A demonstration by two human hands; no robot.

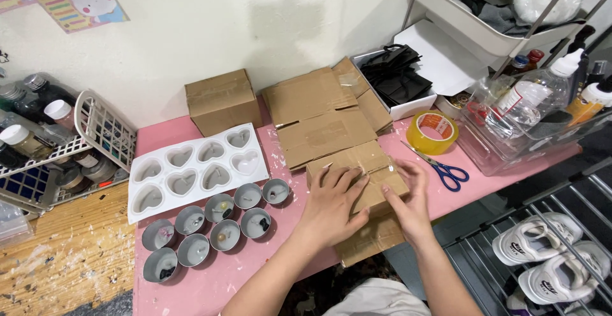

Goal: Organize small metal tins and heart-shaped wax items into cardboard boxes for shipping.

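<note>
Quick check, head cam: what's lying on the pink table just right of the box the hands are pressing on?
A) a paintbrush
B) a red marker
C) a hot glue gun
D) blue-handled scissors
D: the blue-handled scissors lie on the pink table just right of the cardboard box that the left hand and right hand press on, below the roll of tape.
</note>
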